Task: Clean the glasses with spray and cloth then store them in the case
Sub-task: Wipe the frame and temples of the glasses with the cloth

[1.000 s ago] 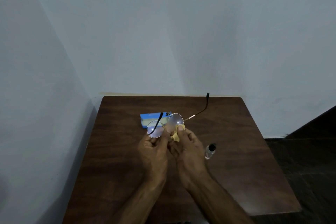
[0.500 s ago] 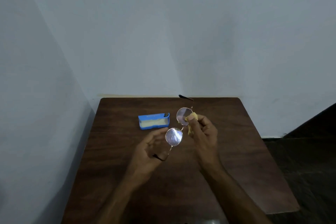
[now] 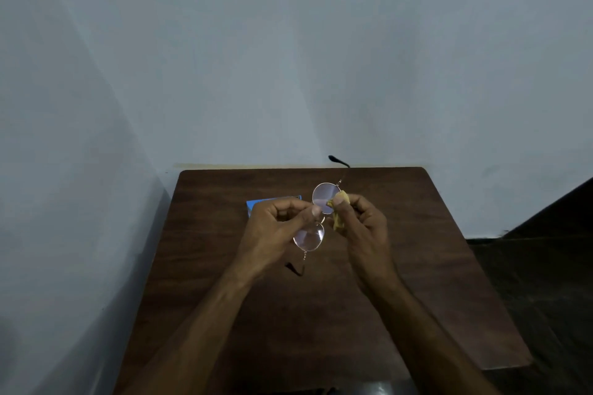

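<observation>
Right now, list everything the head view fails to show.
Blue case: head view, mostly behind the left hand; open or shut unclear.
Yellow cloth: head view, bunched inside the right hand.
Glasses: lenses too small and dim to judge smudges.
Spray bottle: nowhere in view.

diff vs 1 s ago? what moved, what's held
The glasses turned from lenses side by side to one lens beyond the other. The left hand moved its pinch up toward the bridge. The spray bottle is no longer in view. Unchanged: the right hand presses the cloth on the far lens, and the case lies on the table.
</observation>
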Available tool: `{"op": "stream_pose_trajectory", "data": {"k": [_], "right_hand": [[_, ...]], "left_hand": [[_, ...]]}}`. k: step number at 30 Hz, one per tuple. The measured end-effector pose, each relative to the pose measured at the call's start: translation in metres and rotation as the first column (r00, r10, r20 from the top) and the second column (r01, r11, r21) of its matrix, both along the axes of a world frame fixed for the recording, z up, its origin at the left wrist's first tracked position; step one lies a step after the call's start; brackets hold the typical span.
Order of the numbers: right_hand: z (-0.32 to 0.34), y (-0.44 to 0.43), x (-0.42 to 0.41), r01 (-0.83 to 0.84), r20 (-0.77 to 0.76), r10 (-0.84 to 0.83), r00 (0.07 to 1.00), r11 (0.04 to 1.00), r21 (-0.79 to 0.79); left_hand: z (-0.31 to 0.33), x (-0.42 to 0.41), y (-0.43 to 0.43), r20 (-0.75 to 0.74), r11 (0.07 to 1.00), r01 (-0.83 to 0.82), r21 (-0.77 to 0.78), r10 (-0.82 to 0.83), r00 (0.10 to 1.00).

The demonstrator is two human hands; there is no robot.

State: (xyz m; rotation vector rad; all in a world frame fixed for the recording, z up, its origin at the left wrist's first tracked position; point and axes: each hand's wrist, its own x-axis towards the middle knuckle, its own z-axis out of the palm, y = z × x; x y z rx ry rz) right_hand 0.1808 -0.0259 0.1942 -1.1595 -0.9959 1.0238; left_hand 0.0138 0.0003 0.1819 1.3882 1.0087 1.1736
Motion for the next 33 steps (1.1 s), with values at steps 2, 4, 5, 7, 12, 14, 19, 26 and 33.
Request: {"op": "stream_pose_trajectory", "data": {"k": [2,4,5,7,12,14,19,26,33], "right_hand": [[0.000,-0.001,0.001,-0.012,0.003,0.012,1.000,1.000,-0.002],[0.000,0.000,0.003,-0.014,0.004,0.014,1.000,1.000,0.000],[-0.001,0.001,0.003,-0.015,0.007,0.015,1.000,1.000,0.001],[-0.003,0.001,0.003,-0.029,0.026,0.029,0.999,1.000,-0.006],[-0.004,-0.001,-0.006,-0.034,-0.002,0.034,0.999,0.999,-0.026],[-0.004,-0.004,-0.011,-0.021,-0.029,0.020,0.999,0.999,-0.031],[-0.006,-0.023,-0.036,-0.039,-0.088,0.029,0.996,0.993,-0.111],[-0.002,-0.033,-0.036,-0.076,-0.085,0.062,0.994,0.982,-0.170],[0.003,-0.025,-0.027,-0.019,-0.188,-0.005,0.982,0.992,-0.128]], "left_hand": [[-0.004,0.005,-0.002,0.034,0.998,-0.067,0.007,0.067,0.997],[-0.005,0.010,-0.004,0.073,0.997,-0.080,-0.004,0.080,0.994],[-0.005,0.011,-0.004,0.095,0.995,-0.092,-0.025,0.094,0.991],[-0.004,0.015,-0.004,0.148,0.987,-0.135,-0.092,0.148,0.978],[-0.008,0.017,-0.005,0.078,0.956,-0.291,0.029,0.288,0.954],[-0.009,0.017,-0.009,0.085,0.934,-0.349,0.072,0.343,0.936],[-0.006,0.020,-0.016,0.085,0.867,-0.487,0.106,0.480,0.873],[-0.009,0.019,-0.025,0.053,0.814,-0.556,0.171,0.556,0.830],[-0.007,0.023,-0.031,-0.030,0.858,-0.483,0.176,0.495,0.869]]}}
